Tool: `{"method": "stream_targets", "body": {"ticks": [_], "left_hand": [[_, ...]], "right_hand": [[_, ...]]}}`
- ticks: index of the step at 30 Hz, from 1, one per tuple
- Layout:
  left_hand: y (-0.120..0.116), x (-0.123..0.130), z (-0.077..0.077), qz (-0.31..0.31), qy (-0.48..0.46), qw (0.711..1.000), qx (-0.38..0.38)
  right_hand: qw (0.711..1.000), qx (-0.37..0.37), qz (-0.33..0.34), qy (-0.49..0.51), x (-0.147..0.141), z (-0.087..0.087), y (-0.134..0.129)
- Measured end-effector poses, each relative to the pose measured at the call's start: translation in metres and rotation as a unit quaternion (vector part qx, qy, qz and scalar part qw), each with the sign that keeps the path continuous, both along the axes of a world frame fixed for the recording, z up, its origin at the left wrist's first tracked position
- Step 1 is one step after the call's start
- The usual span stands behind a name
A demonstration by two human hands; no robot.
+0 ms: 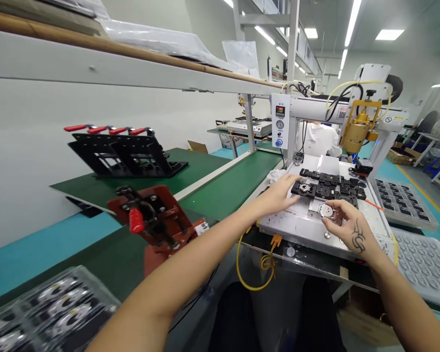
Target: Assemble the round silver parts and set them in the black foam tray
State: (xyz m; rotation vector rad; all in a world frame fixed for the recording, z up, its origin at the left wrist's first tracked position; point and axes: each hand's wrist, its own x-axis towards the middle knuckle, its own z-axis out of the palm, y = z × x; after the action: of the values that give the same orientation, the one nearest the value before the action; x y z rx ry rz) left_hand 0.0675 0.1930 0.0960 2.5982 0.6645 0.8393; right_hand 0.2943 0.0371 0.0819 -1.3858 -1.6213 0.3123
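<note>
My right hand (346,225) pinches a round silver metal disc (326,210) between thumb and fingers, just above the front of the white machine bed (289,222). My left hand (278,196) has its thumb and fingers apart at the left edge of a black fixture block (303,189). Whether its fingertips touch the block, I cannot tell. A round metal part sits in that block. More black fixture blocks (328,190) stand behind and to the right on the bed. A small shiny disc (327,235) lies near the bed's front edge.
Over the bed hangs a brass-coloured machine head (355,134). On the right are a tray of black parts (407,200) and a white moulded tray (423,259). A red clamp fixture (161,215) and a tray of metal parts (55,313) stand left. A yellow cable (254,288) loops below.
</note>
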Motion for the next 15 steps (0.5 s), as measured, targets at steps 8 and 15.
{"method": "stream_targets", "body": {"ticks": [8, 15], "left_hand": [[0.096, 0.044, 0.023, -0.030, 0.177, 0.976, -0.127], [0.099, 0.051, 0.026, -0.043, 0.146, 0.981, -0.124]], "right_hand": [[0.999, -0.011, -0.050, -0.011, 0.034, 0.008, -0.019], [0.998, -0.024, -0.050, -0.015, 0.044, 0.011, 0.025]]}}
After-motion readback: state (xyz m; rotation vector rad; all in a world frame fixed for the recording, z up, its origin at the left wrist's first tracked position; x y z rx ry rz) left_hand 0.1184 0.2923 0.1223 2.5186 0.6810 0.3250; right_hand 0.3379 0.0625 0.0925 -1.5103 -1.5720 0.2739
